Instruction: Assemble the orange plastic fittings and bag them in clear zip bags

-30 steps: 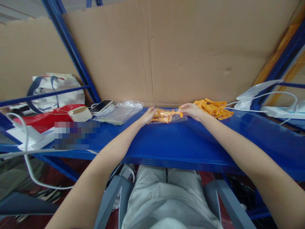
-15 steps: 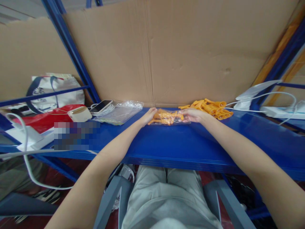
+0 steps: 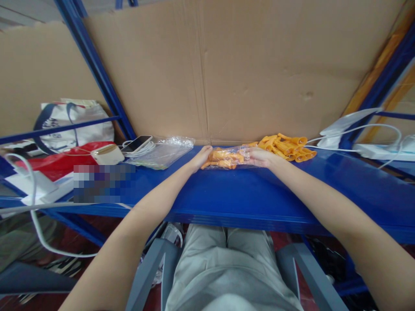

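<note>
A clear plastic bag (image 3: 223, 158) with several orange plastic pieces in it lies on the blue tabletop (image 3: 240, 194), between my hands. My left hand (image 3: 201, 159) is closed on the bag's left end. At its right end, my right hand (image 3: 259, 156) pinches the plastic film. Just behind and to the right of my right hand is a pile of loose orange plastic parts (image 3: 287, 147), some with hollow round ends. The exact shape of the bagged pieces is blurred by the film.
A stack of clear plastic bags (image 3: 165, 153) lies left, beside a phone (image 3: 138, 144) on a coiled white cable. Farther left are a red bag (image 3: 65, 160), a white tote bag (image 3: 76, 125) and a power strip (image 3: 45, 188). Cardboard (image 3: 259, 69) walls the back.
The orange pieces in the bag have shifted slightly left, away from my right hand, and more bare film shows at the right end. Both hands keep their hold.
</note>
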A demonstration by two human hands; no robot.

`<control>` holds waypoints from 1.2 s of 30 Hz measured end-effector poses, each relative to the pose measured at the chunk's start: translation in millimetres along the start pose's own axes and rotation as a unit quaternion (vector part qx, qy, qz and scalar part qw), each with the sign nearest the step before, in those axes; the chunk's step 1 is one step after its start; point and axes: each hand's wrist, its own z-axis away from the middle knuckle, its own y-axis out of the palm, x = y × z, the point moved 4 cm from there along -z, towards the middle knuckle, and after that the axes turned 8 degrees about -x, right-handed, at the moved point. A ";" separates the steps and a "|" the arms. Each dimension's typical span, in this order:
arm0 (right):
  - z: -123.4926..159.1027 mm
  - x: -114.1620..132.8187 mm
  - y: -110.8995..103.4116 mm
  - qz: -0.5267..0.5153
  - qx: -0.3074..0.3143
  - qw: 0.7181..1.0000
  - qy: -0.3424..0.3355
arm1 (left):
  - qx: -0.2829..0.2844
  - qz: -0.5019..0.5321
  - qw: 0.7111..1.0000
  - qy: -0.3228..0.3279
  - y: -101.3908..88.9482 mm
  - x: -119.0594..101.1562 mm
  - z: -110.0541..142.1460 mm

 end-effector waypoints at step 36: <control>22.1 4.7 18.5 0.114 -0.041 0.992 -0.042 | 0.013 0.067 0.997 -0.025 0.7 3.4 0.1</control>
